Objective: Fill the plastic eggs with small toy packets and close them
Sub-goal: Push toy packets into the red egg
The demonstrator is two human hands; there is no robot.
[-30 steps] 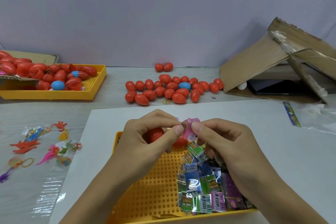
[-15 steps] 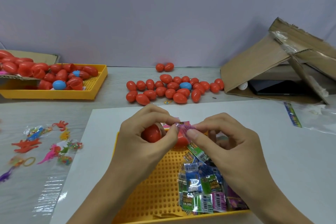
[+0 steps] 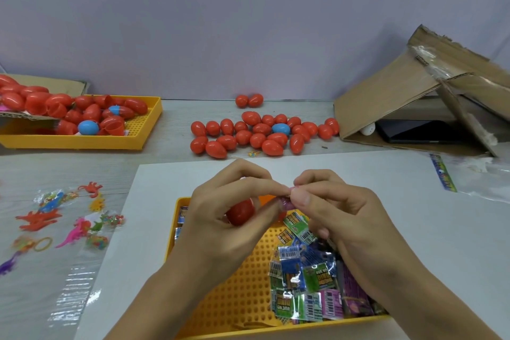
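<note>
Over the yellow tray [image 3: 220,298], the left hand [image 3: 220,218] grips a red egg [image 3: 239,212]; the right hand [image 3: 339,218], at its 3 o'clock, pinches a pink packet [image 3: 285,201].

There is only one view, from a camera on the person's head. It looks forward and down over the bench [image 3: 176,163], toward the plain wall [image 3: 248,22] behind it. The yellow perforated tray [image 3: 237,284] lies very near, directly under the camera at the bottom middle. Beyond this tray the pile of closed red eggs [image 3: 262,134] is farther. Wide-angle lens bends the edges.
</note>
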